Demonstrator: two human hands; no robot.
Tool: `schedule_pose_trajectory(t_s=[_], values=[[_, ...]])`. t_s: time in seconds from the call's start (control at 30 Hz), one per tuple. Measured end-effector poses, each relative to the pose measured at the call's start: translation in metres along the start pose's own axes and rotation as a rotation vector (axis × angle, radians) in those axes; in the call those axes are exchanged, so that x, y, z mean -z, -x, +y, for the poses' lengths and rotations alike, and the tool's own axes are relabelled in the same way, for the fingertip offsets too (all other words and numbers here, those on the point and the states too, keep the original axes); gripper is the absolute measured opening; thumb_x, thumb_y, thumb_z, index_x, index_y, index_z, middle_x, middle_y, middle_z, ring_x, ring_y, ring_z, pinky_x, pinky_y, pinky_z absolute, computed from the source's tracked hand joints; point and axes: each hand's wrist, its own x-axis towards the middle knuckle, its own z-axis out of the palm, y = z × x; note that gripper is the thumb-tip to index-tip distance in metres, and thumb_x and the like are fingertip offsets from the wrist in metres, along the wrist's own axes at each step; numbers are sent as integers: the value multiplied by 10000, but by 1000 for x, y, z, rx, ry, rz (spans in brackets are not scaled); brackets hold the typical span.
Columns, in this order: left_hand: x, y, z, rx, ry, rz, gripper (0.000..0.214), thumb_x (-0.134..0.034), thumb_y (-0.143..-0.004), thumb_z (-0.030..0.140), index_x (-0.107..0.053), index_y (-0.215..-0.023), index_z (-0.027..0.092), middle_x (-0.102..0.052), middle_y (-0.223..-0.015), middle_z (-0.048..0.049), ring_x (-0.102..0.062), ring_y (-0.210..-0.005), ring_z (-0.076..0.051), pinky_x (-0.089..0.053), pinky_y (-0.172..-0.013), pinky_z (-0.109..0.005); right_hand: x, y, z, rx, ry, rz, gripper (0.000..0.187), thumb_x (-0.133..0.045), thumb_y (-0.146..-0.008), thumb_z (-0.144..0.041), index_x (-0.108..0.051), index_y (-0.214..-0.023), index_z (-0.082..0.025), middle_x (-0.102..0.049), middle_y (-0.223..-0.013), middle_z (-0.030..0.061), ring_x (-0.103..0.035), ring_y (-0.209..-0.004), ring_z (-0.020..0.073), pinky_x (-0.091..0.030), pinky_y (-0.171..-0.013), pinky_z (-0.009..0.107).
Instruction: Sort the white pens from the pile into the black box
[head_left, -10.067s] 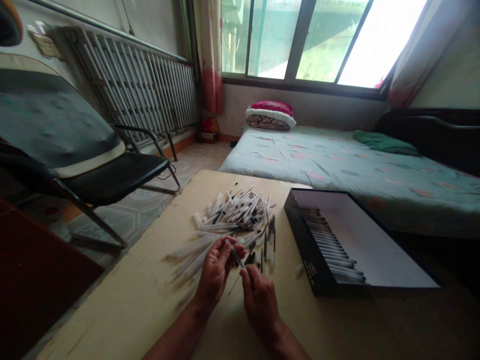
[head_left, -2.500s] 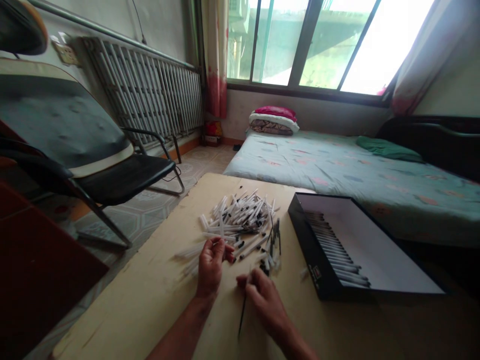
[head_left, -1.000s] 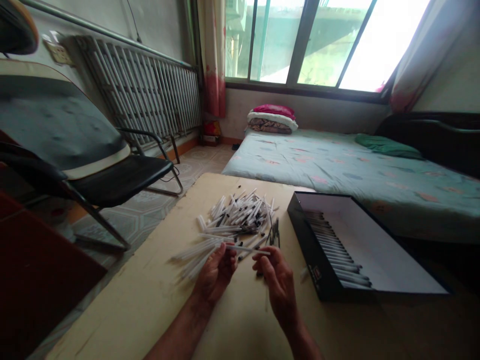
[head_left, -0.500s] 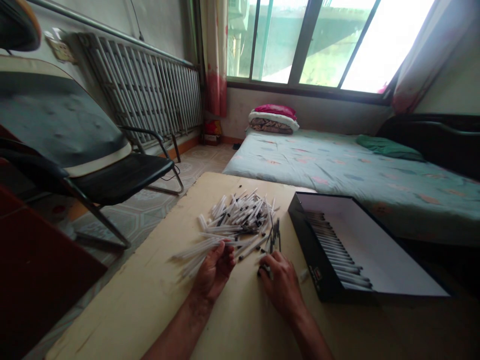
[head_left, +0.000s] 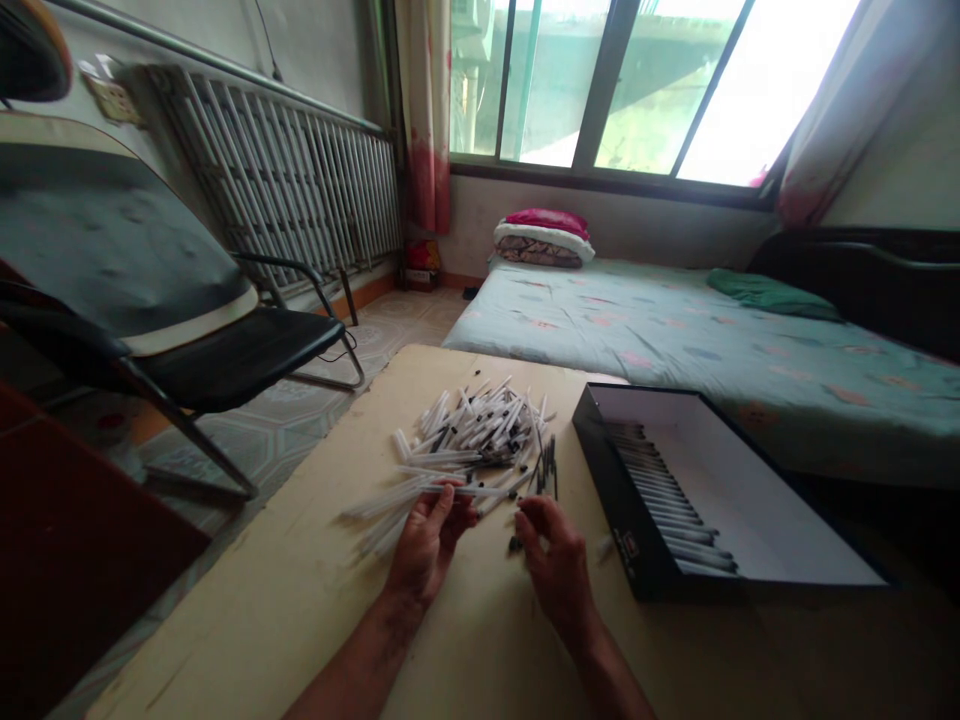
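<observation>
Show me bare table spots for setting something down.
Bare tabletop lies left of the pen pile and the loose pens by the left hand. A narrow strip runs between the pile and the black box. Crowded: the pile and around the right hand.

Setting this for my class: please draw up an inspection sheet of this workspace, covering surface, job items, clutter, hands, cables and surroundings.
Surface: pale table top, scuffed.
Job's things: heap of white pens with black tips; open black box with pens lined up inside.
Clutter: loose pen beside the box; small black piece on the table.
Hands: left hand grips a white pen; right hand open, nearest the black piece.
Cables: thin black cable by the chair.
Surroundings: black chair, radiator, bed.
</observation>
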Motion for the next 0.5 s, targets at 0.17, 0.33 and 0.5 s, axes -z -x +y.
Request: schedule_pose_trajectory(t_s=[0.17, 0.33, 0.5], values=[[1, 0, -1, -2, -25, -12, 285, -766, -664, 290, -619, -866, 153, -691, -675, -6, -642, -585, -119, -525, -592, -230, -5, 3, 1, 40, -29, 19, 132, -489, -880, -216, -598, -949, -187, -605, -836, 37, -598, -760, 151, -475, -680, 247], [-1, 1, -1, -10, -67, -45, 278, -757, -674, 303, -613, -848, 142, -671, -641, 0, -620, -559, -112, -499, -561, -222, -6, 5, 3, -22, -58, 46, 121, -529, -859, -233, -567, -963, -185, -629, -840, 37, -620, -750, 153, -496, -681, 252], [0, 0, -2, -14, -98, -63, 274, -743, -690, 307, -606, -855, 137, -668, -647, -4, -609, -554, -114, -485, -552, -230, -5, 4, 3, -62, -92, 51, 116, -558, -838, -228, -539, -945, -188, -642, -816, 25, -640, -711, 146, -506, -643, 234]])
